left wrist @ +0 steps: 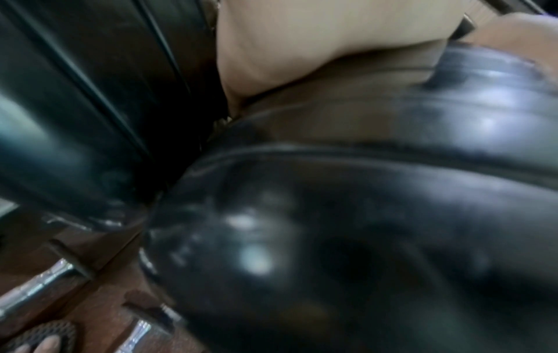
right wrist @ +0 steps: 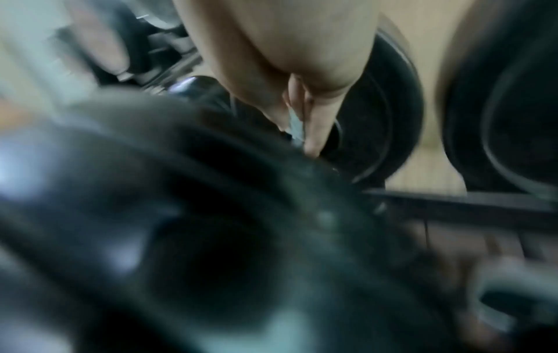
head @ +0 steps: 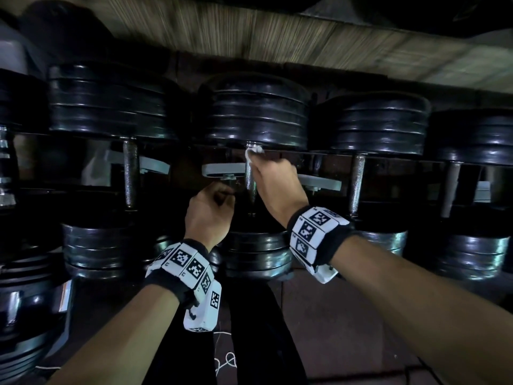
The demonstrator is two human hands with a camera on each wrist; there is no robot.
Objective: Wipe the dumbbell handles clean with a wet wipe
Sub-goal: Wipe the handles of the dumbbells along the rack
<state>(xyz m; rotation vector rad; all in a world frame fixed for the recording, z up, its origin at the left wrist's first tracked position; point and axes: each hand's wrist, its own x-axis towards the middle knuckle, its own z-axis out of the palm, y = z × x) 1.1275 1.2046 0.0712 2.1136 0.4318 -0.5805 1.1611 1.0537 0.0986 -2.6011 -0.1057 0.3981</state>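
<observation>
A row of black dumbbells lies on a rack, handles running away from me. My right hand [head: 273, 176] grips the middle dumbbell's knurled metal handle [head: 249, 180] near its far end, with a crumpled white wet wipe [head: 254, 151] bunched under the fingers against the far weight plates [head: 258, 115]. In the right wrist view the pale wipe [right wrist: 297, 127] shows between the curled fingers [right wrist: 318, 119]. My left hand [head: 213, 207] sits lower and left of that handle, fingers curled; whether they hold anything is hidden. The left wrist view shows only the palm [left wrist: 302, 47] above a blurred black plate [left wrist: 362, 215].
Neighbouring dumbbells flank the middle one, with handles at the left [head: 130, 173] and right [head: 357, 184]. Grey rack brackets [head: 216, 169] lie under the handles. More weights [head: 27, 315] stand at lower left. A wooden wall [head: 277, 40] runs behind the rack.
</observation>
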